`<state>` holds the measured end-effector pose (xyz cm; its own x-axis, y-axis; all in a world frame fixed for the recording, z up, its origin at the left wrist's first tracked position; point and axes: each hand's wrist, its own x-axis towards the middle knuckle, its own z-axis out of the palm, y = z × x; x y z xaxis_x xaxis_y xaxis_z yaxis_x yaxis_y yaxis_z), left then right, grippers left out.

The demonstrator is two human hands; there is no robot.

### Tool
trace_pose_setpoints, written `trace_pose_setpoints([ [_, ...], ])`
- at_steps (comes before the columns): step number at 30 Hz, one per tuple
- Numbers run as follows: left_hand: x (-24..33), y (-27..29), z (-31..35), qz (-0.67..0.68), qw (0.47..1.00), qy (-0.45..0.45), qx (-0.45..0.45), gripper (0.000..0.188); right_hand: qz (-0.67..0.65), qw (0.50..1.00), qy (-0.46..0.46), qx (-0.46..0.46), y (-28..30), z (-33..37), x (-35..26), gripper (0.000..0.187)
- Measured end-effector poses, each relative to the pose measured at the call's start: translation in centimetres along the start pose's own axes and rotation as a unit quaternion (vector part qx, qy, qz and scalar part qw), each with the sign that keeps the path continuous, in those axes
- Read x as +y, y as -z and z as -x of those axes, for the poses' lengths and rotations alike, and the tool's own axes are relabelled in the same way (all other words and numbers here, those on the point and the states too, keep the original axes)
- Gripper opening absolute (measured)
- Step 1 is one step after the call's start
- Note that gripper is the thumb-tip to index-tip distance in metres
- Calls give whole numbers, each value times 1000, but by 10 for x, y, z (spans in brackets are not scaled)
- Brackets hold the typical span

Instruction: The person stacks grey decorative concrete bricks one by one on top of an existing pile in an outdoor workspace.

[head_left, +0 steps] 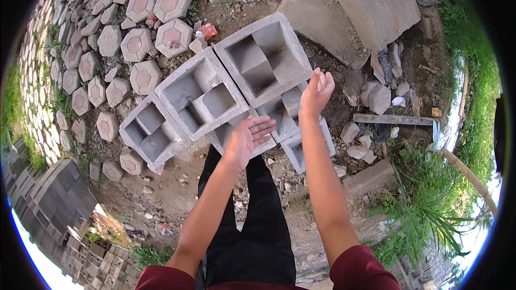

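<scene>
Hexagonal pavers (174, 37) upper left; flat slabs (376, 8) upper right; grass (481, 70) far right.

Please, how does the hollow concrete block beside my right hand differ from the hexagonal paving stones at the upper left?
The concrete block is box-shaped with four outer sides, while the paving stones are six-sided. The block is hollow with inner walls; the stones look solid. The block is plain grey, whereas many stones have a reddish centre inside a paler border. Both have straight outer edges.
</scene>
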<state>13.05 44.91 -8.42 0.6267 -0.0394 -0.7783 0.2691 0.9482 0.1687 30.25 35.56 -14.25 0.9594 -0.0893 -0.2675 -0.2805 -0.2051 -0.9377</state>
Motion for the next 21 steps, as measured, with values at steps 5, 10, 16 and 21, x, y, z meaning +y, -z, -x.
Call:
trace_pose_setpoints([
  [5, 137, -4, -41, -470, 801, -353, 115, 50, -110, 964, -223, -95, -14, 77, 16, 76],
  [10, 219, 1, -116, -828, 486, -271, 61, 84, -169, 971, -147, -89, -50, 93, 14, 73],
  [16, 215, 6, -146, -823, 566, -42, 32, 82, -147, 973, -168, -49, -64, 97, 34, 68],
  [21, 219, 11, -153, -805, 592, -41, -16, 64, -138, 978, -159, 16, -73, 102, 45, 66],
])
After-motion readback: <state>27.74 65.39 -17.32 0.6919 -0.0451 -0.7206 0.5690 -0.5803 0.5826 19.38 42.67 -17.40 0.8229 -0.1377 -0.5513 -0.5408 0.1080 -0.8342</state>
